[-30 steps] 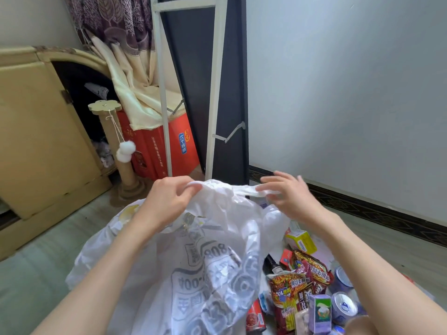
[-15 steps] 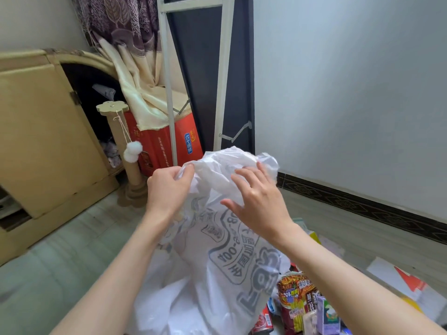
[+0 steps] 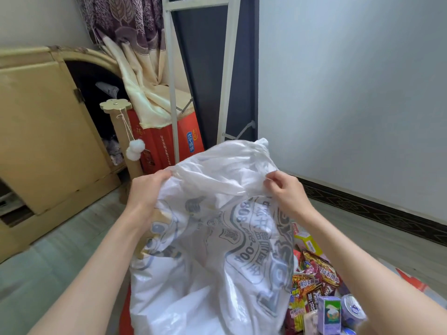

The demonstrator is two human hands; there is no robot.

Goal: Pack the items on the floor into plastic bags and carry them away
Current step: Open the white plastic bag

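**A:** So what's the floor space like from where you're standing?

**B:** Tight on the right, roomier on the left. The white wall [image 3: 350,93] runs along the right with a dark patterned skirting board [image 3: 377,209] at its foot. Straight ahead a white metal frame [image 3: 226,68] leans in the corner, with a red carton [image 3: 169,141] and a curtain [image 3: 135,56] draped over it. Left side has a beige cabinet [image 3: 41,131] and a cat scratching post [image 3: 121,131] just beside it, pompoms dangling. The bare floor [image 3: 48,267] on the left is the open bit.

**A:** And the bag?

**B:** White plastic bag [image 3: 212,250], thin and crinkly, grey printed lettering all over, held up in front of the person with its bottom hanging low. Left hand [image 3: 147,192] grips the top edge on one side, right hand [image 3: 287,194] pinches it on the other, hands apart with the rim stretched between them.

**A:** Stuff to pack?

**B:** Piled just right of the bag: snack packets [image 3: 312,279], a yellow box [image 3: 308,241], a purple carton [image 3: 329,315], a tin [image 3: 353,310].
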